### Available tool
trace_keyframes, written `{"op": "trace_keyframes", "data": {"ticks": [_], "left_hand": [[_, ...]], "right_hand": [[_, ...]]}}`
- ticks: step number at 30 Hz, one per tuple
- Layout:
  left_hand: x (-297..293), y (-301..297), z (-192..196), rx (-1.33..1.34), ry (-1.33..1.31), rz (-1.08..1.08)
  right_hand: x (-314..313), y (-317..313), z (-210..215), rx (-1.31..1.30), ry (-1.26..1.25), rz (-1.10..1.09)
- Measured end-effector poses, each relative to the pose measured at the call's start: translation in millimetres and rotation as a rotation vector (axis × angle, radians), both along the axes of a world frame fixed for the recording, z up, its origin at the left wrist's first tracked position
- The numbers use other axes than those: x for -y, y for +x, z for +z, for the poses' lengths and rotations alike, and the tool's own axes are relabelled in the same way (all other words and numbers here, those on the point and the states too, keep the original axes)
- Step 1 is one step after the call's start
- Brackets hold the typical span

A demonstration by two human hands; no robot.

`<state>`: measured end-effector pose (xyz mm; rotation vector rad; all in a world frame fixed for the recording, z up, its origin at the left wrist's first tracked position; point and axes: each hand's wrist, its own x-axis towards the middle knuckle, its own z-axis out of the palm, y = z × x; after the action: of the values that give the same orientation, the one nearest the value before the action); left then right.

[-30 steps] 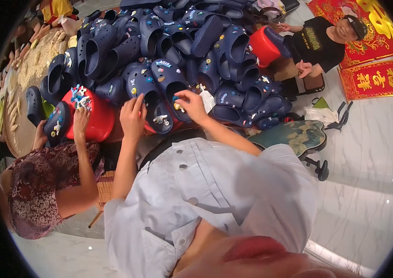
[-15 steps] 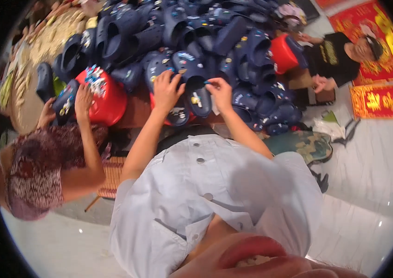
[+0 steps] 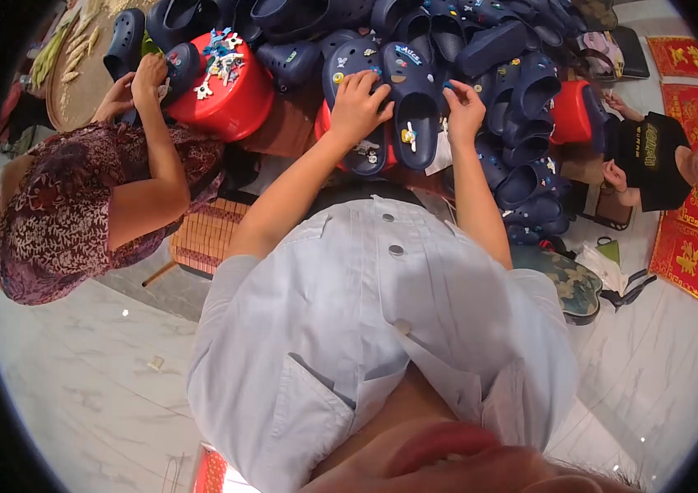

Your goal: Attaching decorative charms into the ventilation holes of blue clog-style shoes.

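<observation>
Two navy clogs, both heel toward me, are in front of me. My left hand (image 3: 359, 108) lies over the left clog (image 3: 355, 59), its bent fingers apart, hiding the clog's opening. The right clog (image 3: 416, 99) carries several small charms on its toe, and a white-and-yellow charm (image 3: 409, 137) lies inside near the heel. Beside that clog's right edge, my right hand (image 3: 466, 115) pinches a small blue charm (image 3: 448, 85) between thumb and fingertips. A white slip (image 3: 441, 152) is just below the right hand.
Navy clogs (image 3: 522, 115) are heaped behind and to the right. A red upturned tub (image 3: 238, 94) with loose charms stands left. A co-worker in a patterned top (image 3: 86, 189) handles a clog there. Another person (image 3: 661, 160) is at right, near a red tub (image 3: 571, 112).
The whole view has shifted, so the clogs and both hands appear higher and farther right. My right hand still pinches the blue charm; my left hand stays on the left clog.
</observation>
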<state>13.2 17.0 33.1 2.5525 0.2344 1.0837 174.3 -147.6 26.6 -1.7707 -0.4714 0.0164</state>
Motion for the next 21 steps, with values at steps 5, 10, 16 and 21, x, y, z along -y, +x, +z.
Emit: {"op": "trace_keyframes", "data": {"ticks": [5,10,16,21], "left_hand": [[0,1,-2,-0.002,0.019,0.003],[2,-2,2,-0.039,0.052,0.043],[6,2,5,-0.097,0.070,0.049],[7,0,3,-0.105,0.058,0.045]], "right_hand": [[-5,4,0,0.139,-0.185,-0.017],[-7,-14,13,0.265,-0.335,0.084],[-1,-19,17,0.298,-0.338,0.112],[5,-25,6,0.330,-0.349,0.126]]}}
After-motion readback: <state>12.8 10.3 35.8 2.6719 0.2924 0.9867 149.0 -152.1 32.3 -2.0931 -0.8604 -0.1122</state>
